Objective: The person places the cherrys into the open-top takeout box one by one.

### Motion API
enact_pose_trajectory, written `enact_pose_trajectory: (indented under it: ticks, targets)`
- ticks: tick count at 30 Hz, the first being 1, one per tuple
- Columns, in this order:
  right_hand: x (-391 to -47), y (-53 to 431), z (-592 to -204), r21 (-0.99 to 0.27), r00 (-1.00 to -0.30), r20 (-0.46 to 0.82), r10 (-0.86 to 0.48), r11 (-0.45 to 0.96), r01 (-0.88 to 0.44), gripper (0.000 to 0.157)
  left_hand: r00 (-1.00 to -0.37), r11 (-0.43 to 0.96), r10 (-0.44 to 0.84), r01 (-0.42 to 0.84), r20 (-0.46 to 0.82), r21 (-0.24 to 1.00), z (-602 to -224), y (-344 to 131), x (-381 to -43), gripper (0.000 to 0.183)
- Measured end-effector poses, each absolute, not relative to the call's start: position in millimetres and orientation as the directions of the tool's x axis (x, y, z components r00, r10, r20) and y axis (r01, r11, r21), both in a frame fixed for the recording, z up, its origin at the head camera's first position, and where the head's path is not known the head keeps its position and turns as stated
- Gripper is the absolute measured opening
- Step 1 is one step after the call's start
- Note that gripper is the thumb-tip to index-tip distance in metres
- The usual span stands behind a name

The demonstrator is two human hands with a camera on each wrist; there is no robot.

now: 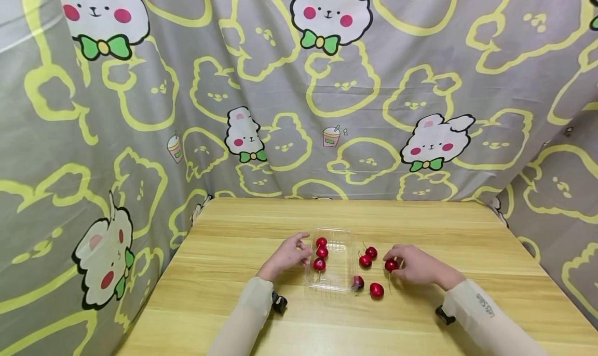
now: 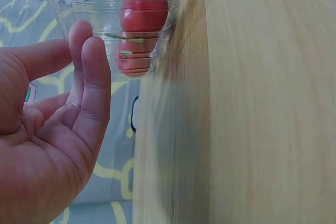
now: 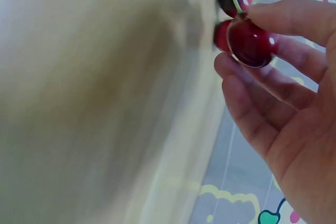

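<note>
A clear plastic container (image 1: pixel 343 273) lies on the table with three red cherries (image 1: pixel 322 251) along its left side. My left hand (image 1: pixel 287 255) is at the container's left rim, its fingers loosely bent and apart. In the left wrist view, the fingertips (image 2: pixel 94 51) are right by the clear wall; whether they touch it is hard to tell. My right hand (image 1: pixel 416 265) pinches a dark red cherry (image 3: pixel 253 44) with a green stem between thumb and fingers. Other cherries lie between the container and that hand, among them one (image 1: pixel 376 290) nearest me.
The wooden table (image 1: pixel 261 216) runs back to a grey patterned curtain (image 1: pixel 280 112), which also hangs on both sides. One cherry (image 1: pixel 358 283) sits against the container's near right corner. Two more cherries (image 1: pixel 365 261) lie together right of the container.
</note>
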State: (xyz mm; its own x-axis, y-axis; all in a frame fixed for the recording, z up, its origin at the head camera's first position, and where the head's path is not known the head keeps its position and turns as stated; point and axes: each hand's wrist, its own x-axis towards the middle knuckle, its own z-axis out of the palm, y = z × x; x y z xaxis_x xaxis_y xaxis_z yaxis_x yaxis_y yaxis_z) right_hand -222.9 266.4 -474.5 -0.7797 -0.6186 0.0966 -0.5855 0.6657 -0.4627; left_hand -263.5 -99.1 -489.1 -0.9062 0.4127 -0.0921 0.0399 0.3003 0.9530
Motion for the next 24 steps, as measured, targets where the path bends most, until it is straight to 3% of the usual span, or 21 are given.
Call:
enact_pose_trajectory:
  ticks: [13,19,24]
  targets:
    - [-230.1,262.7,-460.1,-0.539,-0.809,0.223,-0.544,0.623,-0.567,0.035,-0.910,0.304,0.403,0.038,-0.093,0.952,-486.5,-98.8,-261.9,0.057]
    - [-230.0,254.5,-452.9,-0.533,-0.805,0.273,-0.527,0.614,-0.583,0.032,-0.911,0.313,0.401,0.038,-0.096,0.949,-486.3,-98.3,-261.2,0.057]
    - [-229.6,246.1,-447.1,-0.612,-0.818,0.291,-0.496,0.561,-0.558,0.028,-0.914,0.323,0.397,0.050,-0.087,0.945,-483.4,-97.2,-258.9,0.055]
